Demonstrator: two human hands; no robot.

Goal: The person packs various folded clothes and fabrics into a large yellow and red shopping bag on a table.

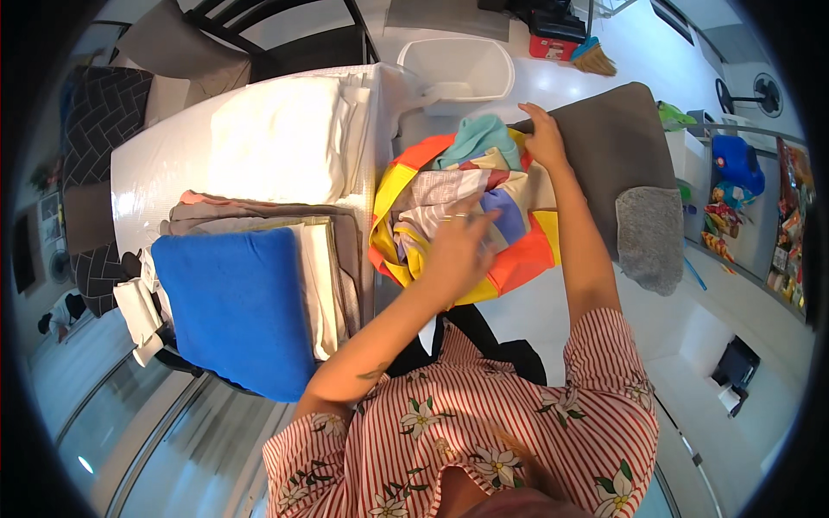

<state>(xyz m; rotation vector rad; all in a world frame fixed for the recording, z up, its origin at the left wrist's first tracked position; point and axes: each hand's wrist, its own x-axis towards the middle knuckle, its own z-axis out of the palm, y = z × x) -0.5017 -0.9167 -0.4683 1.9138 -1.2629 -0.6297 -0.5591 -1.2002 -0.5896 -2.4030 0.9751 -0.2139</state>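
A red and yellow fabric bag [524,262] stands open before me, filled with crumpled laundry. Inside are patterned cloth [440,188] with beige, purple and maroon areas and a teal cloth [482,139] on top. My left hand [463,249], blurred, hovers over or touches the laundry at the bag's near side; its fingers are spread and nothing shows in them. My right hand [546,139] lies at the bag's far right rim, beside a dark grey padded surface [602,149], fingers extended. Whether it grips the rim is unclear.
Left of the bag, a plastic-covered table [162,155] bears folded white towels [278,139], folded brown cloths [272,213] and a folded blue cloth [236,311]. A white basin [456,68] stands beyond the bag. A grey towel [649,236] hangs at the right; a broom [592,55] is behind.
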